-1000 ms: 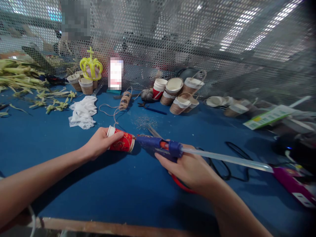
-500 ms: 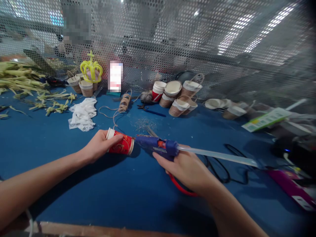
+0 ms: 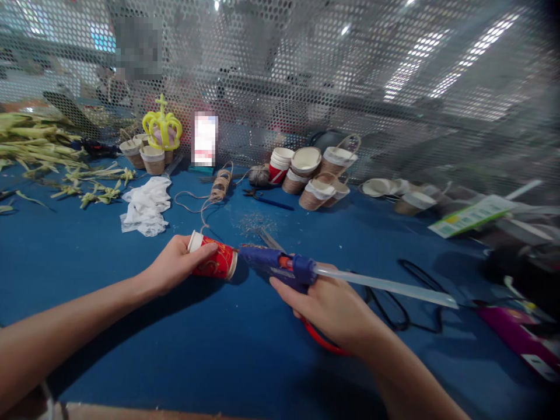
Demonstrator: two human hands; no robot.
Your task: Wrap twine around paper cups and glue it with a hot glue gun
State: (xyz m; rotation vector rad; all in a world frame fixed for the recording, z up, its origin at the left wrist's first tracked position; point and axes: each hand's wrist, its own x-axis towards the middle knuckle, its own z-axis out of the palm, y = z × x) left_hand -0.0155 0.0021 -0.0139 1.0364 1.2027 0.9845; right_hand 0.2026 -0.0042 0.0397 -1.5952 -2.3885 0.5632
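My left hand (image 3: 175,267) is wrapped round a red paper cup (image 3: 214,262) lying on its side on the blue table (image 3: 131,326). Twine runs from the cup's rim up to a spool of twine (image 3: 220,182) farther back. My right hand (image 3: 333,307) grips a blue glue gun (image 3: 280,265) with its nozzle touching the cup's bottom edge. A long clear glue stick (image 3: 389,286) juts out of the gun's back to the right.
Scissors with red handles (image 3: 321,341) lie under my right hand. Twine-wrapped cups (image 3: 317,175) stand at the back, with a yellow crown (image 3: 161,125), a white cloth (image 3: 146,204) and green leaf strips (image 3: 44,157) at the left. A black cord (image 3: 406,303) lies right. Perforated metal screen behind.
Both hands, the cup and the glue gun have kept their places relative to each other; the view has only shifted slightly, so everything sits a little lower in the picture.
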